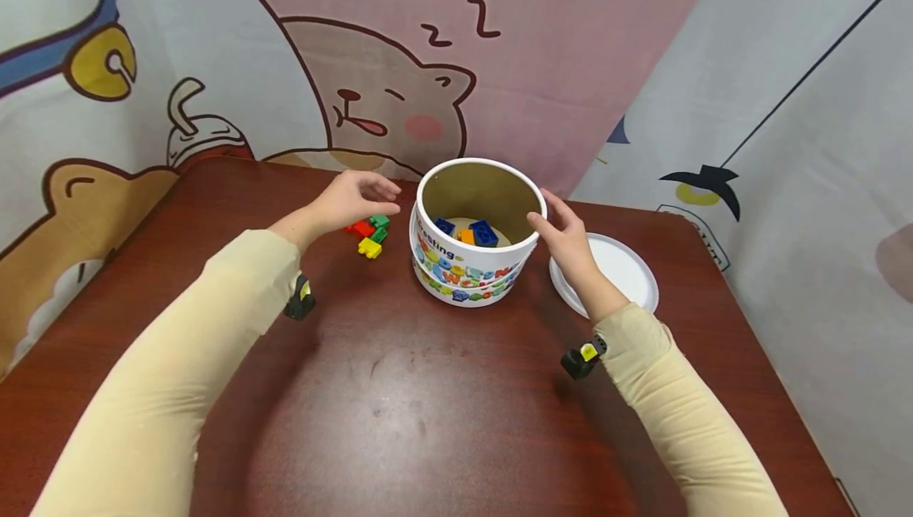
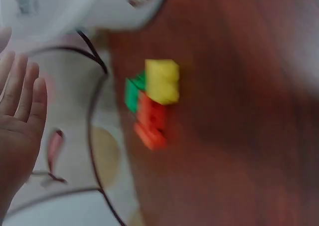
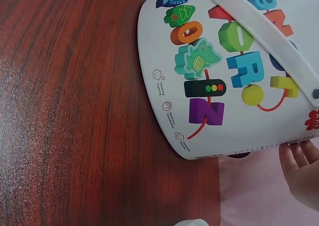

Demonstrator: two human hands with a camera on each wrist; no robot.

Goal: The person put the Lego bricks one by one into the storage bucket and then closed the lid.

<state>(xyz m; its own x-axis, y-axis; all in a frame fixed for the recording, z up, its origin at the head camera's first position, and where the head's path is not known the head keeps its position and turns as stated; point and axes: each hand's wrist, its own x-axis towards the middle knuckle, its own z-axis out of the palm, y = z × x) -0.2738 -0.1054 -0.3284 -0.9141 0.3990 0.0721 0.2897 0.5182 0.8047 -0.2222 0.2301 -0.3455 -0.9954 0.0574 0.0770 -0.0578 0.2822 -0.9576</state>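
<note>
A white round bucket (image 1: 467, 267) with colourful printed letters stands toward the back of the table. Two blue blocks (image 1: 485, 233) and an orange block (image 1: 467, 236) lie inside it. My right hand (image 1: 567, 239) grips the bucket's right rim, thumb at the top edge and fingers along the outside. Left of the bucket, my left hand (image 1: 351, 201) hovers with its fingers loosely extended, touching nothing. Below it on the table sit a yellow block (image 1: 369, 248), red blocks (image 2: 151, 117) and green blocks (image 1: 380, 222), close together. The left wrist view is blurred.
A white round lid (image 1: 619, 273) lies on the table to the right of the bucket, partly behind my right forearm. The brown wooden table (image 1: 428, 422) meets a cartoon-printed cloth (image 1: 542, 65) at its back edge. The bucket's white handle (image 3: 264, 31) hangs across its front.
</note>
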